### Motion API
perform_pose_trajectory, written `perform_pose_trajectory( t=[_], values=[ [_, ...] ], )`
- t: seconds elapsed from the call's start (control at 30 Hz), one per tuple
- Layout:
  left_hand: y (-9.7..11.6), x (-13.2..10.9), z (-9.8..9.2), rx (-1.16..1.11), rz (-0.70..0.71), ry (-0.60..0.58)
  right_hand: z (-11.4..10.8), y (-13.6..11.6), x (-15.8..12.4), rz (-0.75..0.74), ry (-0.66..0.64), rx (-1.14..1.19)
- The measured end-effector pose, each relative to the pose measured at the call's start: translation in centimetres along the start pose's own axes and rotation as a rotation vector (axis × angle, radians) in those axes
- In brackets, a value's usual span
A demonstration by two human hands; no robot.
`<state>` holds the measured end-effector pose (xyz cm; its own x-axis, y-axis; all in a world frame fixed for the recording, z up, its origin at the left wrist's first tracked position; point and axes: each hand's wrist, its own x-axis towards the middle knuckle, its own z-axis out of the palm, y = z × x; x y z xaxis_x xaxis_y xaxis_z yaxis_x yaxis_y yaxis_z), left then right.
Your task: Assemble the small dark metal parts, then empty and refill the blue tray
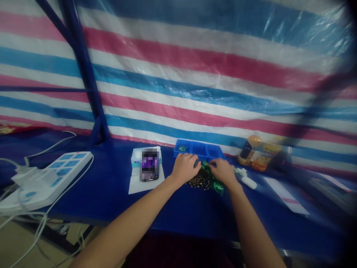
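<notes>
Both hands are over a green plastic bag (216, 185) on the blue table. My left hand (186, 167) has its fingers curled at the bag's left side, near a dark green piece. On the other side, my right hand (223, 172) pinches toward the bag's upper edge. A pile of small brass-coloured parts (200, 181) lies between the hands and spreads leftward. Just behind them stands a blue tray (199, 149) with compartments; the left one holds something green. What exactly the fingertips grip is small and blurred.
On the left are a white power strip (67, 167) with cables, and a phone (149, 165) against a tissue box (136, 153). To the right stand orange bottles (249, 149), a white object (248, 182) and a white strip (286, 195). A striped sheet (195, 93) hangs behind.
</notes>
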<state>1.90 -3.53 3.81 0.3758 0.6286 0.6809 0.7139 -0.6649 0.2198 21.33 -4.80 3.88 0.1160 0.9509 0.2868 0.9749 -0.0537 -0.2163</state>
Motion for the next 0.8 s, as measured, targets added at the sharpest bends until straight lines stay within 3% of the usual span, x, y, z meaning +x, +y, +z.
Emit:
perform_pose_trajectory(
  t=[0.3,0.4,0.6,0.8],
  values=[
    [-0.7,0.4,-0.4,-0.096,-0.051,0.017,0.2,-0.8,0.6,-0.130,0.213,0.324],
    [-0.9,0.3,-0.1,-0.098,-0.054,0.012,0.4,-1.4,0.5,-0.153,0.229,0.400],
    [-1.3,0.0,0.2,-0.039,0.014,-0.101,0.8,-1.2,0.3,-0.032,0.204,0.211],
    [-1.3,-0.1,0.2,-0.045,0.037,-0.121,1.3,0.0,0.6,-0.025,0.168,0.186]
  ],
)
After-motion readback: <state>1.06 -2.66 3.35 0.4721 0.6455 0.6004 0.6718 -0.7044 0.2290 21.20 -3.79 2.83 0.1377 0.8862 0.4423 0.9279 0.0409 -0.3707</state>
